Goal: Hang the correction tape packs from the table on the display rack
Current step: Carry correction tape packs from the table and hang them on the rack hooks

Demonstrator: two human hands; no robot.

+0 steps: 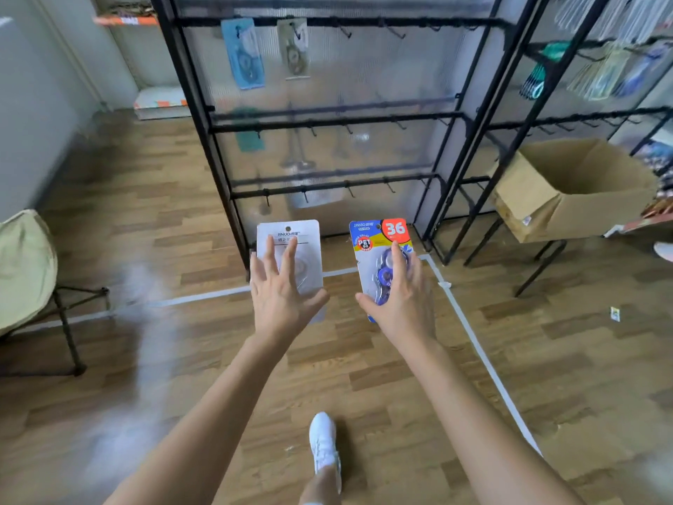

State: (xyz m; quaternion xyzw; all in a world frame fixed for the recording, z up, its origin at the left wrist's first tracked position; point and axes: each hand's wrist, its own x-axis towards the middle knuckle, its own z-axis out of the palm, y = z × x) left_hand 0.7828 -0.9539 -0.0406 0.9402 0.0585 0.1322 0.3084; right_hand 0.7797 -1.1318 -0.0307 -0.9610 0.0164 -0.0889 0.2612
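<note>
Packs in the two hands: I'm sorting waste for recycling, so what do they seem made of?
The grey pack, in the left hand: matte printed card, seemingly, with a clear plastic bubble that catches glints. The blue pack, in the right hand: glossier printed card, clear plastic bubble over a purple dispenser, likely plastic.

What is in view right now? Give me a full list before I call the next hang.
display rack: 1, black, straight ahead
hanging blue pack: 1, blue, rack's top rail
hanging grey pack: 1, grey, top rail, right of the blue one
held grey pack: 1, silver-grey, in the left hand
held blue pack: 1, blue with a red "36", in the right hand
side rack: 1, black, right, blurred goods hanging
cardboard box: 1, brown, open, right
chair: 1, pale green, left edge
floor tape: white lines, wood floor
shoe: 1, white, bottom centre
hands: 2, left hand, right hand, each holding a pack
</note>
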